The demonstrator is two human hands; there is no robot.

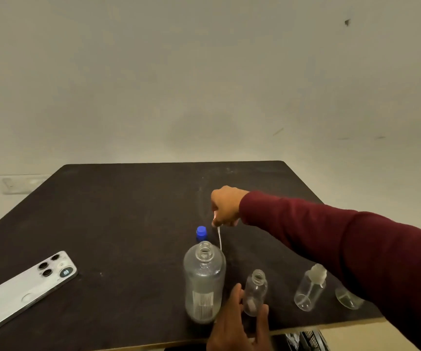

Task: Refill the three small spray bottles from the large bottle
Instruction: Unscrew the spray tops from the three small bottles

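Note:
The large clear bottle point(204, 282) stands uncapped near the table's front edge, its blue cap point(201, 233) on the table just behind it. My left hand point(239, 323) grips a small open-necked spray bottle point(255, 292) right of the large one. My right hand point(226, 206) is stretched out behind the large bottle, shut on a spray head whose thin white dip tube point(219, 239) hangs down. A second small bottle point(310, 287) with its sprayer on stands further right. A third small bottle point(348, 298) is partly hidden by my right sleeve.
A white phone point(24, 290) lies face down at the front left of the dark table point(118, 211). A plain wall rises behind the table. A dark basket-like object point(303, 340) shows below the front edge.

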